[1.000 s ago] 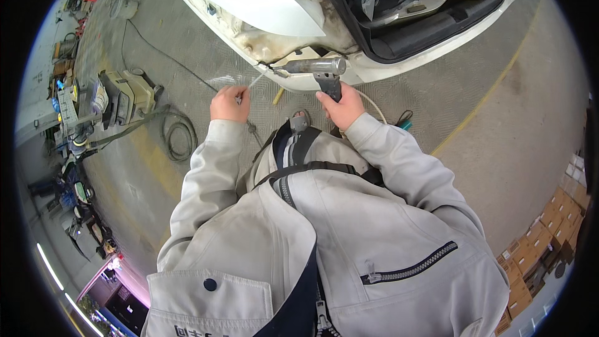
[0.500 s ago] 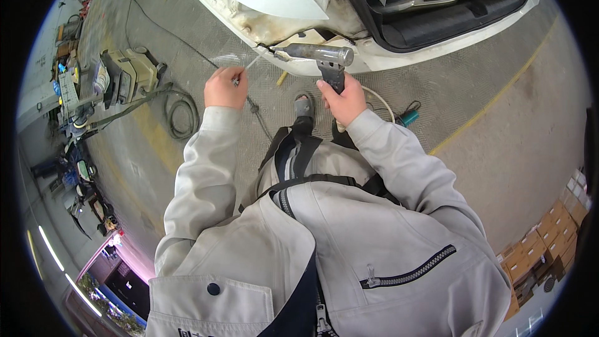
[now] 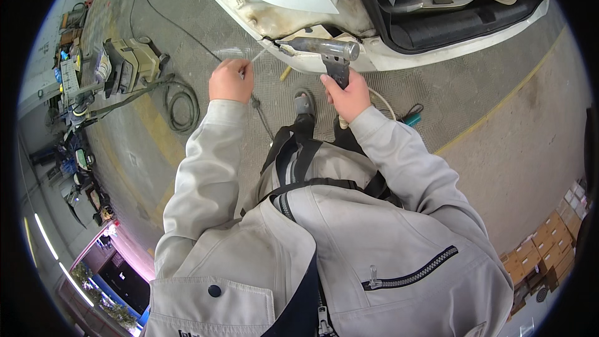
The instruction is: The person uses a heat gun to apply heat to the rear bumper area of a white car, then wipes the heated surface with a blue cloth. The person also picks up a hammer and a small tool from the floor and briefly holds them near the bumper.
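Observation:
My right hand grips the black handle of a heat gun with a long silver barrel. Its tapered nozzle points left at the edge of the white car body, where the panel is cut and stained. In my closed left hand is a thin pale rod. The rod slants up to the same spot, its far end close to the nozzle; I cannot tell whether they touch. My left fingers partly hide its near end. A pale cord runs beside my right hand.
A coiled hose and a beige machine occupy the floor on my left, with a dark cable crossing near my feet. Below the car lie a short yellow stick and a teal object. Cardboard boxes stand at lower right.
The car and floor have shifted slightly to the right in the picture. Both hands keep their grips, the nozzle and rod staying at the same spot on the panel edge.

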`<state>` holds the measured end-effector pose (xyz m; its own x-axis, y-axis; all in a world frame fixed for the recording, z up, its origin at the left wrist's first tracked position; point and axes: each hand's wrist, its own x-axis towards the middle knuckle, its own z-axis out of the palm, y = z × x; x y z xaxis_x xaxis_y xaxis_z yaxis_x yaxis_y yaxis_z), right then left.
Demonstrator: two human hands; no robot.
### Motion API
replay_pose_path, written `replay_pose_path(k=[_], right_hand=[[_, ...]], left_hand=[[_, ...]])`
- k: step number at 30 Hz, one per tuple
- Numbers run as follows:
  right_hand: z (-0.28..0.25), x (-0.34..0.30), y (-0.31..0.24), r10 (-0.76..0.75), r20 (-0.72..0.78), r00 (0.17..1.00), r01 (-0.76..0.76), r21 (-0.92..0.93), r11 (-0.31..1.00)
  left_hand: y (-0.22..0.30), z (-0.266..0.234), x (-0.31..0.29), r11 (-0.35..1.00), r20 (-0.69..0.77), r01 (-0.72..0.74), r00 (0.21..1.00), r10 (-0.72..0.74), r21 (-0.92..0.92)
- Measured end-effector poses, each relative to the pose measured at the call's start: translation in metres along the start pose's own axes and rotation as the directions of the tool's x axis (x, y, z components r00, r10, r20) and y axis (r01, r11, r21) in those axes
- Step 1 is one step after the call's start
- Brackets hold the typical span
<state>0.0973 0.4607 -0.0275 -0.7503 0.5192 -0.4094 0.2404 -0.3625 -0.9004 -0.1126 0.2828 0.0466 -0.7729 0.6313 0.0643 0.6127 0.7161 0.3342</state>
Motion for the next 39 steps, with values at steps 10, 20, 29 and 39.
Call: replay_pose_path(k=[10, 20, 29, 39], right_hand=[[0.001, -0.001, -0.008, -0.006, -0.015, 1.000, 0.006, -0.003, 1.000], [0.003, 0.005, -0.002, 0.007, -0.003, 1.000, -0.007, -0.051, 0.999], [0.000, 0.007, -0.001, 0.005, -0.010, 1.000, -0.006, -0.080, 0.997], [-0.007, -0.005, -0.008, 0.020, -0.014, 1.000, -0.019, 0.025, 1.000]], left_hand=[[0.007, -0.003, 0.005, 0.999, -0.002, -0.035, 0.999, 0.035, 0.034], [0.016, 0.000, 0.007, 0.998, 0.006, -0.039, 0.999, 0.039, 0.052], [0.020, -0.006, 0.010, 0.999, 0.026, -0.027, 0.999, 0.027, 0.017], [0.023, -0.002, 0.015, 1.000, 0.045, -0.014, 0.999, 0.014, 0.002]])
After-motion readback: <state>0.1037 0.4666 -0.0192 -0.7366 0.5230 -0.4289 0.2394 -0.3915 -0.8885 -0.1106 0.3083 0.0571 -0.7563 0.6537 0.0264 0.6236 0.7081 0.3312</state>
